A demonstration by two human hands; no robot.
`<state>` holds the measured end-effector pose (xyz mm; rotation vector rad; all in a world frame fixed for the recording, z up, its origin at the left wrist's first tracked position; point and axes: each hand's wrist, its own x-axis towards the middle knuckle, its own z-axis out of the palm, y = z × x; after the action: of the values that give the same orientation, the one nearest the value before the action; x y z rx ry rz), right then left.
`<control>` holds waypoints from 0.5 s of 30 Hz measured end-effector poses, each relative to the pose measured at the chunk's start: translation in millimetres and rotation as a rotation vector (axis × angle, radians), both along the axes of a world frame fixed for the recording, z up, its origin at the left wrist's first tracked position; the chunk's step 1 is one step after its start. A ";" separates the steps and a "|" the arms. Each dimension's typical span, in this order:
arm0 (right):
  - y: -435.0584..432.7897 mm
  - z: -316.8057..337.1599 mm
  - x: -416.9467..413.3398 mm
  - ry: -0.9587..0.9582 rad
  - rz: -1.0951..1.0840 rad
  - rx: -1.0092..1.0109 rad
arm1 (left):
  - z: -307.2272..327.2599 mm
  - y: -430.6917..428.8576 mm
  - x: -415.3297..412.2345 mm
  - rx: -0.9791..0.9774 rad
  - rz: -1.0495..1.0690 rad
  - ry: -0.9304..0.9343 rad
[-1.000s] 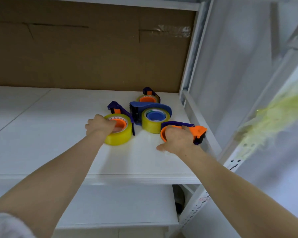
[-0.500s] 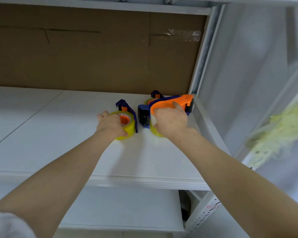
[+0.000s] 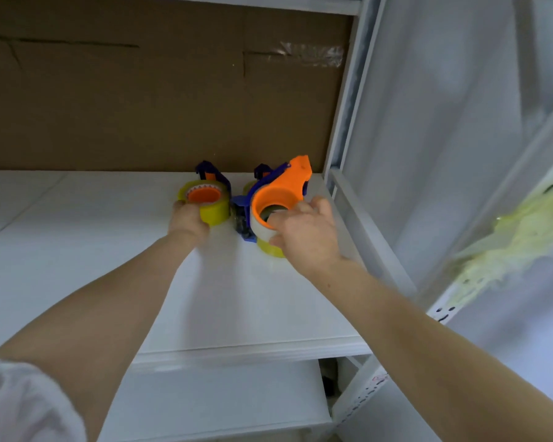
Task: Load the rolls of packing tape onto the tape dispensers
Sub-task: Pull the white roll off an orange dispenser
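- Head view, left side: my left hand [image 3: 187, 218] has its fingers curled round the left roll [image 3: 214, 212], which stands on the shelf [image 3: 109, 256]. Its core is already filled by an orange hub, with the left dispenser [image 3: 211, 175] rising behind it. I'd count that pair as loaded.
- Head view, right side: my right hand [image 3: 304, 234] grips the orange dispenser [image 3: 281, 186], fingertips hooked over the hub rim. The hub is tilted over the right roll [image 3: 268, 250], which lies flat on the shelf. The hand is blurred, so I can't tell whether the hub is seated in that core or only resting on it.
- Between them a blue dispenser [image 3: 240, 200] touches the right roll (whether it carries tape is hidden).
- My read: one loaded, a second being fitted, and the cluster at the back, against the cardboard [image 3: 141, 106], is unclear.
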<state>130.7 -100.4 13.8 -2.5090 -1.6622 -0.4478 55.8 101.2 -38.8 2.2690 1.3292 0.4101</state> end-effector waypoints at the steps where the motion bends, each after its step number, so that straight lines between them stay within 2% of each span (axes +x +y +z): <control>1: 0.4 -0.8 0.2 0.002 0.005 0.013 | -1.2 1.7 2.4 -0.013 -0.055 0.006; 4: -1.7 1.6 -3.3 0.035 0.027 0.037 | -3.1 5.3 1.5 -0.069 -0.171 0.028; 7: -2.5 3.7 -14.0 0.093 0.092 0.009 | -1.0 6.0 -8.6 -0.075 -0.168 -0.105; 9: -0.5 -0.3 -23.7 0.113 0.153 -0.042 | 1.6 6.8 -18.3 -0.143 -0.087 -0.226; 13: 7.1 -19.8 -43.5 0.128 0.239 -0.132 | 18.2 -5.5 -44.0 -0.450 0.107 -0.527; 15: 8.8 -28.5 -52.3 0.181 0.261 -0.138 | 26.2 -18.9 -58.5 -0.529 0.143 -0.586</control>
<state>78.3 -91.7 -14.6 -2.2908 -1.9672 -0.0809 -2.6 82.3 -12.5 1.4725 1.1195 0.6256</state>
